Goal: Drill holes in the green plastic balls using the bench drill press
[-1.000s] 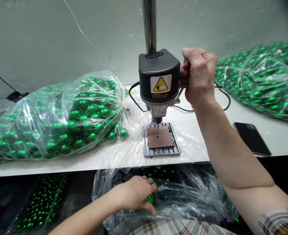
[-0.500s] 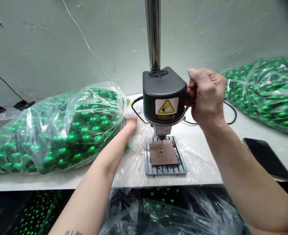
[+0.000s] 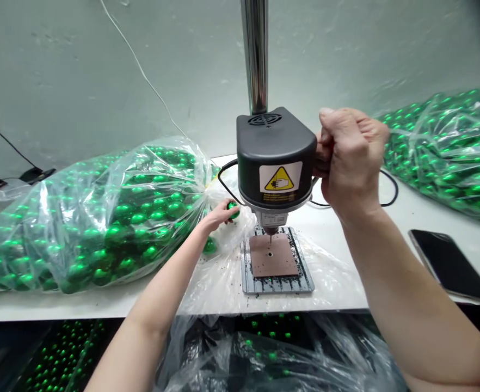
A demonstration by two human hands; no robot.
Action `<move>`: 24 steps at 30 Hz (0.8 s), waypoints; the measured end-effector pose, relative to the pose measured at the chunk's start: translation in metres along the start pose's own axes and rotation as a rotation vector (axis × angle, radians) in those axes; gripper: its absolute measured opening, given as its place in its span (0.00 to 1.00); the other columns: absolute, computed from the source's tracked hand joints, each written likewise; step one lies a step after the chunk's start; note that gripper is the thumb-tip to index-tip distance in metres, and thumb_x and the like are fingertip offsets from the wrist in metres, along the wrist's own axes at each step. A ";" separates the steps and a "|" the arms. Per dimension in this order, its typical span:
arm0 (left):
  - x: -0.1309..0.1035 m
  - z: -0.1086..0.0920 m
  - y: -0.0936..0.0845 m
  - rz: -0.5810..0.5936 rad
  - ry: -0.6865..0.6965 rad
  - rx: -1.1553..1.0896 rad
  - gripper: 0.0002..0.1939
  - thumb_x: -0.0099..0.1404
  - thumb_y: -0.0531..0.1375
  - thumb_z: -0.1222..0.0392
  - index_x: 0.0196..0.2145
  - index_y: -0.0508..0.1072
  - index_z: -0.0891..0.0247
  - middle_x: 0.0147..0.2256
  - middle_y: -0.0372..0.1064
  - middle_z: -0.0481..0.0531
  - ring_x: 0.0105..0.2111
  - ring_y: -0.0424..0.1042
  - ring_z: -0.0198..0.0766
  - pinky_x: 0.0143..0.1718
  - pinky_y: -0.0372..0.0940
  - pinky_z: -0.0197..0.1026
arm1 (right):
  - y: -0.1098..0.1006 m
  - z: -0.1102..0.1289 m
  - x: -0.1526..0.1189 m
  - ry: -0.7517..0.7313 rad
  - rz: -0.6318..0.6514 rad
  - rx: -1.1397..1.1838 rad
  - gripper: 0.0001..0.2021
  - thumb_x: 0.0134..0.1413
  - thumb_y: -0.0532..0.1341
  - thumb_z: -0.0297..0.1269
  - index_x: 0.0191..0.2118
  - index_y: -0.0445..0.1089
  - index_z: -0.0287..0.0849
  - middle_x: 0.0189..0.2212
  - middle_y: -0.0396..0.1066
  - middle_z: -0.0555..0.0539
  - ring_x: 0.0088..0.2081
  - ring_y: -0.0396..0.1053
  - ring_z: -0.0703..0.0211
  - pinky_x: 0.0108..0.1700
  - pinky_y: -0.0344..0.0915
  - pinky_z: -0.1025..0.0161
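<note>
Between the fingertips of my left hand [image 3: 220,213] is a shiny green ball [image 3: 233,210], just outside the mouth of a clear plastic bag [image 3: 101,218] full of such balls. Another green ball [image 3: 210,246] lies by the bag's mouth under my wrist. My right hand [image 3: 352,152] is a fist at the right side of a black bench drill [image 3: 276,158], wrapped round its lever, which is mostly hidden. Below the thin drill bit, a brown square block [image 3: 273,261] with a small hole rests on the grey slotted base plate [image 3: 278,285]. Dark shavings are scattered around it.
A second bag of green balls [image 3: 448,158] lies at the right. A black phone [image 3: 452,267] is near the table's right front edge. The chrome column [image 3: 257,60] rises behind the drill. Clear plastic with green balls hangs below the table edge.
My left hand has come out of the bag's mouth with a green ball in its fingers. My right hand stays on the lever, with only a slight shift in view.
</note>
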State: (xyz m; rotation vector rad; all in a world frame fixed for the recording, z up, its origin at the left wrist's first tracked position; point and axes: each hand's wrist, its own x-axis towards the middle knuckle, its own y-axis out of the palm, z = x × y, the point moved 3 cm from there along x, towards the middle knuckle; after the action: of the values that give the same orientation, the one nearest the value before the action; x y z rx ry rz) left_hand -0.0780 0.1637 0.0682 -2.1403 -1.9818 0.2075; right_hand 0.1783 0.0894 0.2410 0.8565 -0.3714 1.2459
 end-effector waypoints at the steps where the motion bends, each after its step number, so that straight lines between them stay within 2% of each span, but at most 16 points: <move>1: -0.013 0.000 -0.002 0.046 -0.065 -0.055 0.15 0.61 0.69 0.50 0.37 0.74 0.64 0.27 0.72 0.51 0.23 0.70 0.33 0.21 0.61 0.33 | -0.001 -0.001 0.000 -0.011 0.002 0.000 0.23 0.61 0.63 0.37 0.20 0.53 0.44 0.13 0.47 0.56 0.13 0.44 0.72 0.11 0.39 0.67; 3: -0.041 -0.002 -0.006 0.117 -0.202 -0.240 0.18 0.63 0.66 0.45 0.38 0.73 0.65 0.29 0.72 0.53 0.22 0.70 0.33 0.19 0.57 0.33 | -0.001 -0.001 0.001 -0.021 0.020 -0.007 0.23 0.61 0.64 0.39 0.20 0.53 0.45 0.13 0.47 0.56 0.12 0.43 0.71 0.11 0.39 0.66; 5: -0.069 -0.007 -0.008 0.140 -0.287 -0.452 0.20 0.62 0.66 0.45 0.41 0.74 0.65 0.34 0.75 0.56 0.26 0.73 0.35 0.23 0.62 0.34 | -0.001 -0.002 0.002 -0.013 0.034 -0.019 0.23 0.61 0.64 0.41 0.20 0.53 0.45 0.13 0.47 0.56 0.12 0.44 0.71 0.12 0.39 0.66; 9: -0.115 -0.017 0.002 0.144 -0.303 -0.645 0.25 0.58 0.69 0.54 0.53 0.73 0.59 0.44 0.76 0.57 0.39 0.78 0.42 0.39 0.71 0.42 | -0.002 -0.003 0.003 0.057 -0.042 -0.002 0.24 0.59 0.65 0.43 0.19 0.53 0.45 0.12 0.47 0.56 0.13 0.45 0.70 0.12 0.38 0.64; 12: -0.139 -0.014 0.017 0.097 -0.294 -0.648 0.32 0.53 0.73 0.58 0.55 0.72 0.57 0.44 0.76 0.54 0.39 0.77 0.41 0.42 0.72 0.44 | -0.002 -0.004 0.004 0.076 -0.051 -0.018 0.24 0.58 0.66 0.45 0.19 0.53 0.46 0.13 0.48 0.56 0.14 0.45 0.69 0.13 0.39 0.63; 14: -0.149 -0.008 0.027 0.085 -0.315 -0.670 0.35 0.49 0.76 0.55 0.53 0.71 0.57 0.42 0.76 0.52 0.36 0.78 0.41 0.41 0.73 0.46 | -0.003 -0.005 0.006 0.071 -0.032 -0.039 0.24 0.57 0.66 0.47 0.20 0.53 0.46 0.14 0.49 0.55 0.15 0.46 0.69 0.14 0.40 0.63; 16: -0.154 -0.003 0.037 0.099 -0.354 -0.716 0.35 0.48 0.76 0.46 0.51 0.71 0.57 0.41 0.76 0.53 0.35 0.78 0.43 0.39 0.73 0.47 | -0.004 -0.006 0.007 0.070 -0.022 -0.045 0.25 0.57 0.66 0.50 0.20 0.52 0.47 0.15 0.49 0.55 0.15 0.47 0.69 0.14 0.41 0.63; 18: -0.156 -0.001 0.044 0.109 -0.378 -0.759 0.34 0.51 0.72 0.37 0.50 0.71 0.57 0.44 0.76 0.56 0.37 0.79 0.46 0.37 0.73 0.46 | -0.004 -0.007 0.008 0.077 -0.012 -0.040 0.26 0.55 0.66 0.52 0.20 0.51 0.47 0.16 0.49 0.55 0.16 0.48 0.68 0.14 0.41 0.62; 20: -0.155 -0.001 0.049 0.103 -0.386 -0.793 0.32 0.57 0.66 0.32 0.50 0.71 0.56 0.47 0.75 0.59 0.42 0.79 0.48 0.37 0.74 0.47 | -0.004 -0.008 0.009 0.081 -0.004 -0.032 0.28 0.52 0.67 0.56 0.20 0.51 0.47 0.16 0.49 0.55 0.16 0.49 0.67 0.14 0.42 0.62; 22: -0.154 -0.003 0.054 0.095 -0.401 -0.804 0.27 0.62 0.64 0.36 0.51 0.71 0.55 0.49 0.75 0.58 0.46 0.78 0.50 0.40 0.74 0.48 | -0.004 -0.009 0.011 0.077 0.002 -0.022 0.29 0.49 0.68 0.60 0.19 0.51 0.47 0.16 0.50 0.54 0.17 0.49 0.67 0.15 0.42 0.61; 24: -0.153 -0.004 0.058 0.069 -0.415 -0.802 0.22 0.62 0.67 0.44 0.50 0.72 0.56 0.48 0.75 0.57 0.48 0.77 0.49 0.44 0.74 0.50 | -0.004 -0.010 0.012 0.071 0.014 -0.020 0.32 0.45 0.67 0.65 0.20 0.50 0.47 0.16 0.49 0.54 0.17 0.49 0.66 0.15 0.41 0.60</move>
State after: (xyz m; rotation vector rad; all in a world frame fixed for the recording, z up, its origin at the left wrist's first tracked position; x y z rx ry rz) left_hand -0.0332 0.0070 0.0511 -2.8250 -2.5287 -0.1931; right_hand 0.1839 0.1046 0.2409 0.7916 -0.3335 1.2800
